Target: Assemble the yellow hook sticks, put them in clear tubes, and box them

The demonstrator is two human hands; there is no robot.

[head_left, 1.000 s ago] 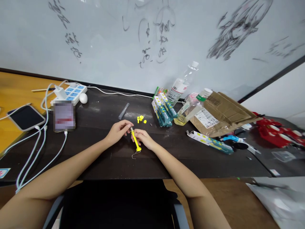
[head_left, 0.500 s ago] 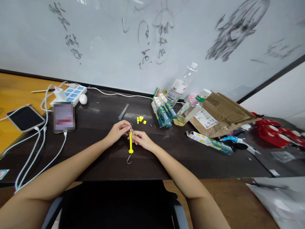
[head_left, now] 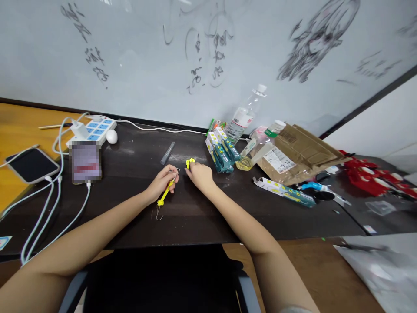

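Note:
My left hand (head_left: pixel 162 183) is closed around a yellow spring-scale rod (head_left: pixel 165 194). The rod is tilted, its lower end towards me, and a thin wire hook (head_left: pixel 159 214) hangs from its yellow end cap. Metal wire shows at the upper end, by my fingertips. My right hand (head_left: pixel 201 174) is lowered to the table with its fingers curled, right at several small yellow plastic parts (head_left: pixel 188 164). Its fingertips are mostly hidden, so what they grip does not show. A clear plastic tube (head_left: pixel 168 153) lies on the dark table behind my left hand.
Teal-and-white boxes (head_left: pixel 222 152) lie right of my right hand, with another box (head_left: pixel 283 191) nearer me. Behind them are two plastic bottles (head_left: pixel 243 118) and a cardboard package (head_left: pixel 299 152). At left are a phone (head_left: pixel 85 161), cables and a power strip (head_left: pixel 99 130). Scissors (head_left: pixel 325 193) lie far right.
My right hand has let go of the yellow rod and moved right and away from me, onto the small yellow parts. The rod, upright in the picture before, now tilts with its hook swung left.

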